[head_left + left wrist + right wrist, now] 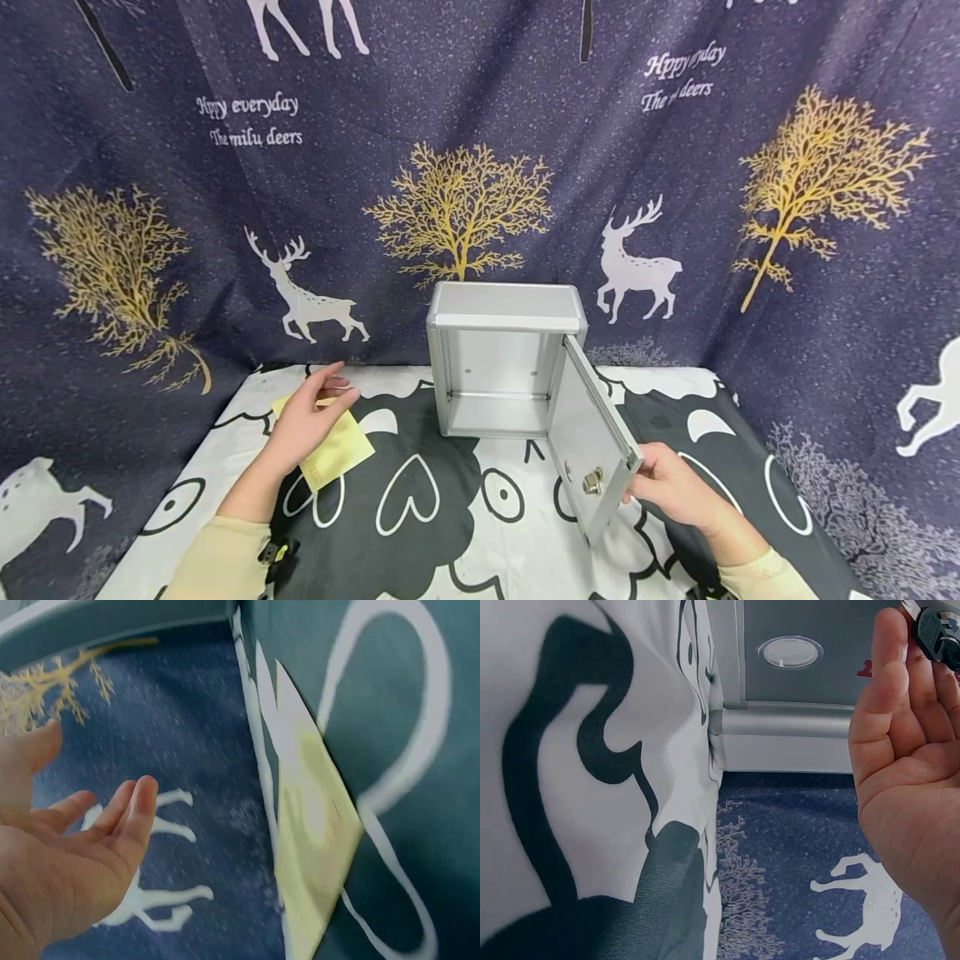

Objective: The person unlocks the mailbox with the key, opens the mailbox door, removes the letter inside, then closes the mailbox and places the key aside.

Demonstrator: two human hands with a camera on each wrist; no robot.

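Note:
A grey metal box (510,308) stands on the cloth with its door (588,437) swung out to the right, a lock's back (592,482) showing inside. At the door's free edge, my right hand (675,487) has its fingers bent around the outer side. The right wrist view shows those fingers curled at a black-headed key (939,636) on the door's outer face. My left hand (311,421) hovers over a sheet of yellow paper (337,454), fingers loosely spread and holding nothing. In the left wrist view the palm (71,870) is apart from the paper (315,832).
The surface is a black-and-white patterned cloth (517,550). Behind it hangs a dark blue curtain (465,92) with deer and golden trees, close to the box's back. An oval window (791,652) is set in the door's outer face.

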